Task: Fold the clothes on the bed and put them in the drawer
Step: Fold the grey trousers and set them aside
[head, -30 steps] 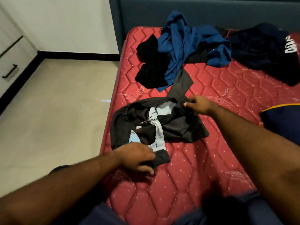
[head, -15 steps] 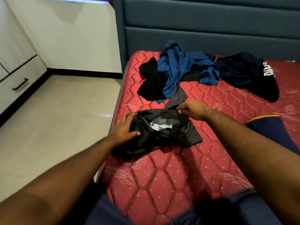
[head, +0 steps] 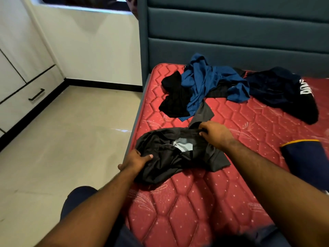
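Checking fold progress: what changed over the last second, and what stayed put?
The left hand left the near hem and now grips the left side of the dark grey garment, bunching it inward. The right hand keeps pinching the top edge. The blue shirt, the black garment and the navy clothes have not moved.

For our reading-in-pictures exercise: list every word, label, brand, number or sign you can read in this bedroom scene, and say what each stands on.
White block letters on the black and navy garment at the far right of the mattress: only partly visible, cut off by folds, not readable as a word.
Dark grey garment under both hands: no readable text.
Nothing else carries writing.
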